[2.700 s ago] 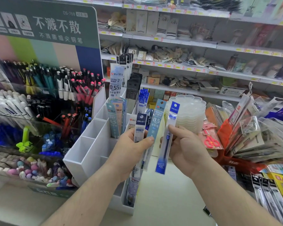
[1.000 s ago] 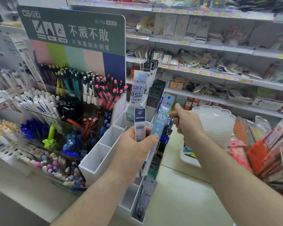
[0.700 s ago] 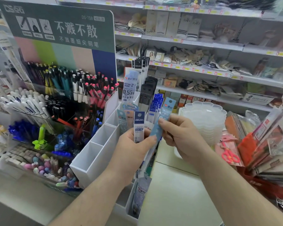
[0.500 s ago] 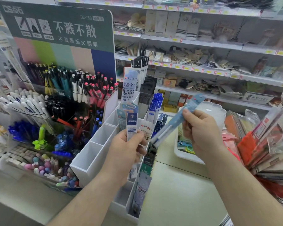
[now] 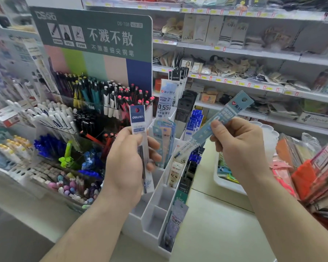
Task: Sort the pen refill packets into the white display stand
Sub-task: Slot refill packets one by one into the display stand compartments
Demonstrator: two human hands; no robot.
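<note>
My left hand (image 5: 127,163) grips an upright refill packet with a dark blue header (image 5: 138,120) in front of the white display stand (image 5: 155,214). My right hand (image 5: 237,148) pinches a pale blue refill packet (image 5: 222,120), tilted with its top up to the right, above the stand's right column. The stand's rear compartments hold several packets: pale blue and peach ones (image 5: 165,133), a tall white 0.5 packet (image 5: 166,103), black ones (image 5: 186,108) and blue ones (image 5: 194,120). Some front compartments are bare.
A green-headed pen display (image 5: 95,103) full of pens stands left of the stand. A white tray (image 5: 227,182) with clear stacked dishes sits to the right, beside orange packaged goods (image 5: 311,167). Shelves of merchandise run behind. The pale counter (image 5: 216,233) lies below.
My right hand has pulled the pale blue packet away from the bunch in my left hand and lifted it to the right. My left hand now shows one blue-headed packet, raised slightly.
</note>
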